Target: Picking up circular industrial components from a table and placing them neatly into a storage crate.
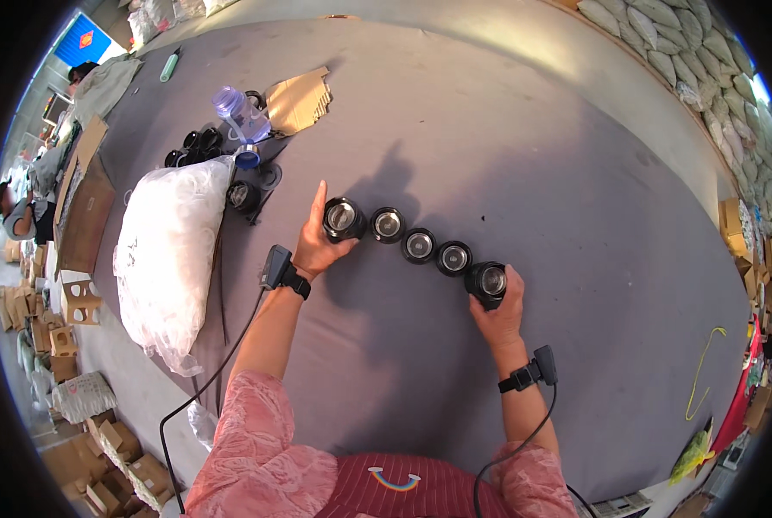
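Several black round caps with clear, shiny round tops form a slanting row on the grey-covered table. At its left end, my left hand [316,246] curves round a black cap [344,218], thumb below and index finger stretched up along its side. My right hand [501,318] grips the cap at the right end [487,283] between thumb and fingers. Both end caps look larger, or nearer to me, than the ones between. Among those between are a cap [388,224] by my left hand, a middle cap [419,246] and a cap [453,257] by my right hand.
A bulging clear plastic bag [170,250] of whitish pieces lies left. Behind it are black parts [198,147], a purple-tinted bottle [241,114] and torn cardboard [300,102]. A black cable [222,375] trails from my left wrist. A yellow-green cord [704,371] lies far right.
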The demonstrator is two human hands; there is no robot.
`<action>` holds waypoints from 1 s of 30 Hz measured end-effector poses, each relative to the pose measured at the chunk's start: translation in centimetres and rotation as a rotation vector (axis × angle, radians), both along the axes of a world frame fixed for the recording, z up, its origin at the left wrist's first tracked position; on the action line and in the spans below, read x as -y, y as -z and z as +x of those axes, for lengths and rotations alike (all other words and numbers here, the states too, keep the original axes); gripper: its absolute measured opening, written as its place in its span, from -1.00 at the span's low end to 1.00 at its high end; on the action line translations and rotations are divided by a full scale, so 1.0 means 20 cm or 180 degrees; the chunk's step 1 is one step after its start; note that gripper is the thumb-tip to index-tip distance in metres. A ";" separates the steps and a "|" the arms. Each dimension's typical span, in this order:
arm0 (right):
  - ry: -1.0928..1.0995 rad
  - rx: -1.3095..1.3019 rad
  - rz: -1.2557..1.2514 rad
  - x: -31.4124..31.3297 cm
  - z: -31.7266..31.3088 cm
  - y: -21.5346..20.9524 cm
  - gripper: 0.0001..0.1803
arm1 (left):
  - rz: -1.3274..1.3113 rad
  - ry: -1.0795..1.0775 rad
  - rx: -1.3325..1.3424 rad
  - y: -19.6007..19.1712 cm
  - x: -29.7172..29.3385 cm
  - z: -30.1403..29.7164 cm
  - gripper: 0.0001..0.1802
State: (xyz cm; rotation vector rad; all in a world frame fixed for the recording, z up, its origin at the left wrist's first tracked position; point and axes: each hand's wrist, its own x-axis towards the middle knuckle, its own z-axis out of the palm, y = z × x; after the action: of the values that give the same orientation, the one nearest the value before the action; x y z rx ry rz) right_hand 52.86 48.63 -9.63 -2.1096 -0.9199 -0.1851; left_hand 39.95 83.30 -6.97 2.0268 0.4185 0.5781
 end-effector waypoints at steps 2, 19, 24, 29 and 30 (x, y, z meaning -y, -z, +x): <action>0.0055 0.0098 0.0106 -0.01 -0.02 0.02 0.02 | 0.0146 0.0016 0.0070 -0.08 0.02 0.03 0.31; 0.0043 0.0174 0.0365 -0.24 0.03 -0.12 0.12 | -0.0423 0.0230 -0.0176 0.19 0.15 0.20 0.26; -0.0362 0.0282 0.0280 -0.32 0.05 -0.01 0.06 | -0.0150 0.0266 0.0095 0.16 0.15 0.19 0.20; -0.0312 0.0184 0.0343 -0.31 0.04 0.02 0.06 | -0.0852 0.0507 0.0170 0.00 0.32 0.18 0.20; -0.0321 0.0068 0.0418 -0.32 0.04 0.02 0.08 | -0.0718 0.0429 0.0023 0.00 0.36 0.19 0.16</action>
State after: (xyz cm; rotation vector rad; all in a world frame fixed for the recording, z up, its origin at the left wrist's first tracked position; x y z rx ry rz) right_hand 53.63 54.94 -9.99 -1.9393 -0.9972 -0.2106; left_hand 43.76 76.06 -7.06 1.8201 0.3247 0.4349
